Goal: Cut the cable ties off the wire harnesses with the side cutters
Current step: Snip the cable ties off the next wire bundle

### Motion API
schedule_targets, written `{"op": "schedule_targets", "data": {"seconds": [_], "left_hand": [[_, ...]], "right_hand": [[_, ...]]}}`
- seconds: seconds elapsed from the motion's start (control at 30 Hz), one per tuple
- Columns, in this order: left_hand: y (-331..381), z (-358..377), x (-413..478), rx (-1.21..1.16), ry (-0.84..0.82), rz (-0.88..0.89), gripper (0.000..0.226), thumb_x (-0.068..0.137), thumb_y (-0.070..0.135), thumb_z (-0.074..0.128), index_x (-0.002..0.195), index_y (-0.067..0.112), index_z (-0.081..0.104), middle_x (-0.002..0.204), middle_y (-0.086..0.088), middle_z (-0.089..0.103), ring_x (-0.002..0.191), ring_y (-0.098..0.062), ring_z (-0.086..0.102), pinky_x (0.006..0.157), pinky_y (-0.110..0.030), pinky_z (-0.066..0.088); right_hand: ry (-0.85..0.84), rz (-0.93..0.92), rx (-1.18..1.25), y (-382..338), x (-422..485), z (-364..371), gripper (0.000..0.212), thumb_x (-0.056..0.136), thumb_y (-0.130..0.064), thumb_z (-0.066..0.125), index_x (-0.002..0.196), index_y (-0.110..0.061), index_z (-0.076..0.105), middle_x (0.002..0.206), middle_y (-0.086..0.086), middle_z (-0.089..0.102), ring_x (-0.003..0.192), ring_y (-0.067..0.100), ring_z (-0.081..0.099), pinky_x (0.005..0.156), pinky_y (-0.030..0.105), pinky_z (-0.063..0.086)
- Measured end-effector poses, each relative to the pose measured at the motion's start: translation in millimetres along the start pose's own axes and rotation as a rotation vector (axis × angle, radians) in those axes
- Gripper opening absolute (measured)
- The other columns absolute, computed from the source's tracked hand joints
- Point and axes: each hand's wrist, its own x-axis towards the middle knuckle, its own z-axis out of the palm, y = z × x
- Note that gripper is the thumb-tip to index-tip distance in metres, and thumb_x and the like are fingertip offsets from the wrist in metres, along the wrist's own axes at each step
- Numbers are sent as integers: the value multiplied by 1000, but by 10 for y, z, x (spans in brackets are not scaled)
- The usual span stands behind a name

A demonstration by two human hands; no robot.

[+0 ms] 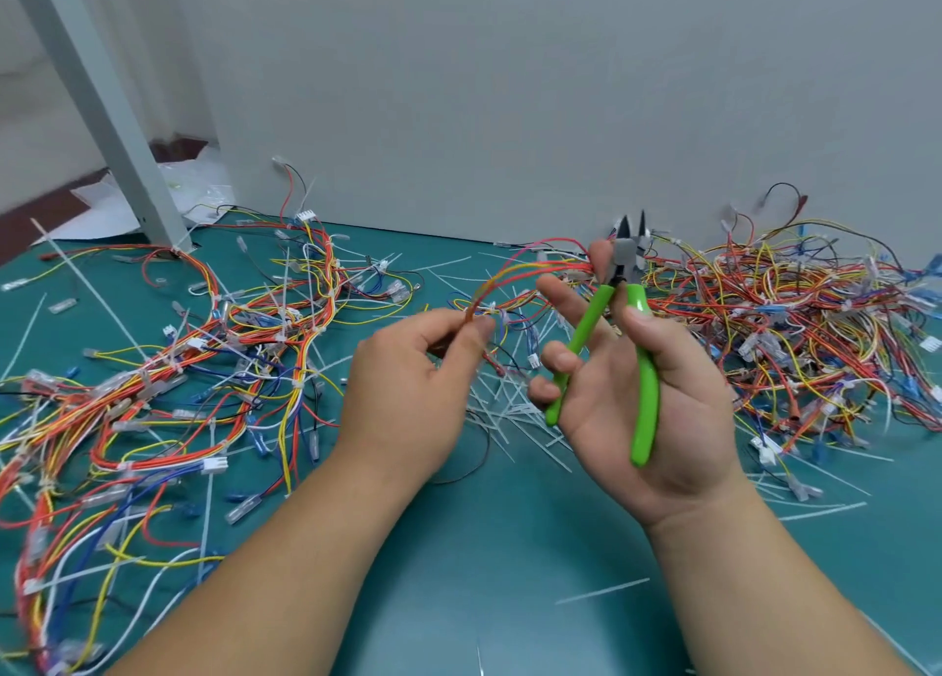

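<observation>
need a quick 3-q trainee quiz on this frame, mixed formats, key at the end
1. True or false: the cutters in the right hand have their jaws shut.
2. What does the left hand pinch? A) a wire bundle B) a loose tie C) nothing
3. Fill in: the cutter handles are ___ in colour.
Key: 1 false, the tips stand apart; 2 A; 3 green.
</observation>
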Motion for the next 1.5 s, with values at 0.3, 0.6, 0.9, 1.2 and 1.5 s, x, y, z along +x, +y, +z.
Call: {"op": "schedule_targets", "data": {"seconds": [0.3,0.6,0.9,1.2,1.5], "left_hand": [[83,-26,16,-142,103,15,28,96,36,67,73,21,71,66,7,67,58,-2,53,59,-13,39],[106,-11,-4,-280,46,21,19,99,39,63,88,46,78,70,3,70,65,-16,64,62,-28,52],[215,20,-53,-435,-146,17,22,99,20,58,109,33,74,79,15,72,71,-1,65,66,-13,51],[254,28,-72,-559,-204,-4,39,94,-4,64,88,31,78,72,12,74,61,-2,67,60,-15,54],[228,20,-38,-564,-105,-54,20,96,-1,62,93,17,72,84,7,77,69,-7,70,63,-20,54]], "right_hand": [[-146,6,-197,85,-53,24,64,80,-24,61,143,-29,58,138,4,58,75,15,44,70,32,37],[-97,67,-350,235,-44,22,55,79,-28,65,134,-27,65,132,1,61,75,14,45,66,31,38],[41,80,-212,189,-14,37,51,73,-31,72,123,-21,69,97,0,61,77,16,46,63,32,36],[12,2,11,117,-3,38,52,83,-26,66,134,-18,61,103,2,55,74,13,46,67,34,33],[3,40,-132,163,-23,46,57,81,-29,67,137,-18,61,121,2,64,77,13,51,67,33,37]]}}
